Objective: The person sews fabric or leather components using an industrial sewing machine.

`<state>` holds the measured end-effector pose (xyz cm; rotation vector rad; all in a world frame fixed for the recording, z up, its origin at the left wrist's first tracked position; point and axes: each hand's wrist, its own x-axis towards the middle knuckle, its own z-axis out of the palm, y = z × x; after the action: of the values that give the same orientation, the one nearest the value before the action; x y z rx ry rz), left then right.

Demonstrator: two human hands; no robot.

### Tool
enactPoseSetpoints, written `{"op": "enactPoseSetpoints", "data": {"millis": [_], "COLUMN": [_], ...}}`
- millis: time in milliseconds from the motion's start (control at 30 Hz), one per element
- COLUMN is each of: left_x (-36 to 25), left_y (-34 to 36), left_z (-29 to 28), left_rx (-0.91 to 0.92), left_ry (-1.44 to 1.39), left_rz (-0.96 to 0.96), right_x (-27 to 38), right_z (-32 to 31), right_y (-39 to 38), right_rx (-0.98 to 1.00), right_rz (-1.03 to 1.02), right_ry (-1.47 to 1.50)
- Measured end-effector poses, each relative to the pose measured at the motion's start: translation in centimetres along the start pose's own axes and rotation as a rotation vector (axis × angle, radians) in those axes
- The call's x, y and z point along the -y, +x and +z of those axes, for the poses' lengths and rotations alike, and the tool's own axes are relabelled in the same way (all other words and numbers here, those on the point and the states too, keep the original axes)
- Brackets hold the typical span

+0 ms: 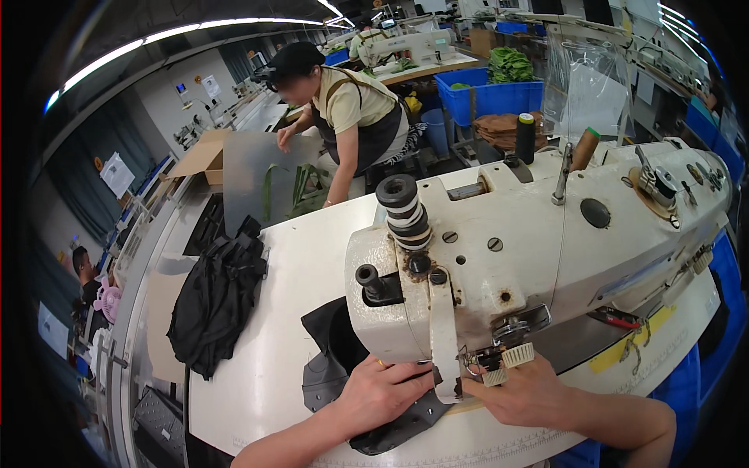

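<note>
A white industrial sewing machine point(515, 234) fills the middle and right of the view. Under its needle end lies a dark grey, leather-like piece point(398, 429) with small metal dots along it, and a black flap of it rises behind. My left hand point(382, 396) grips this piece just left of the presser area, fingers bent together; a ring shows on one finger. Close to the needle on the other side is my right hand point(523, 394). Its fingertips are hidden behind the machine's thread guides and knobs, so what they hold does not show.
A bunched black cloth point(220, 300) lies on the white table point(265, 343) at left. Red-handled snips point(615, 317) rest beside the machine bed. Across the table a co-worker point(355, 109) bends over green straps. A blue crate point(488, 97) stands behind the thread spools point(524, 139).
</note>
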<state>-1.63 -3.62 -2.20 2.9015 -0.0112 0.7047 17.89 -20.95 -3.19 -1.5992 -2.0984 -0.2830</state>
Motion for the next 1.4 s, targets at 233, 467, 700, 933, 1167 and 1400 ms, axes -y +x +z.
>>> {"op": "enactPoseSetpoints", "data": {"millis": [233, 467, 700, 933, 1167, 1400], "left_x": [0.6, 0.7, 0.3, 0.0, 0.6, 1.3], "left_y": [-0.5, -0.8, -0.4, -0.1, -0.8, -1.1], "left_z": [0.7, 1.0, 0.4, -0.4, 0.4, 0.7], "left_rx": [0.02, -0.019, 0.006, 0.008, -0.041, -0.019], "left_ry": [-0.066, -0.072, -0.092, -0.121, -0.134, -0.129], "left_rz": [-0.015, 0.004, -0.009, -0.017, -0.005, 0.018], "right_x": [0.1, 0.2, 0.1, -0.2, 0.0, 0.4], "right_z": [-0.3, -0.5, -0.3, 0.1, 0.4, 0.1], "right_y": [0.2, 0.3, 0.2, 0.1, 0.1, 1.0], "right_rx": [-0.013, -0.034, 0.006, 0.037, 0.062, 0.12], "right_rz": [-0.013, -0.008, 0.007, 0.049, 0.005, -0.006], "right_ry": [-0.024, 0.0, 0.002, -0.007, -0.133, -0.265]}}
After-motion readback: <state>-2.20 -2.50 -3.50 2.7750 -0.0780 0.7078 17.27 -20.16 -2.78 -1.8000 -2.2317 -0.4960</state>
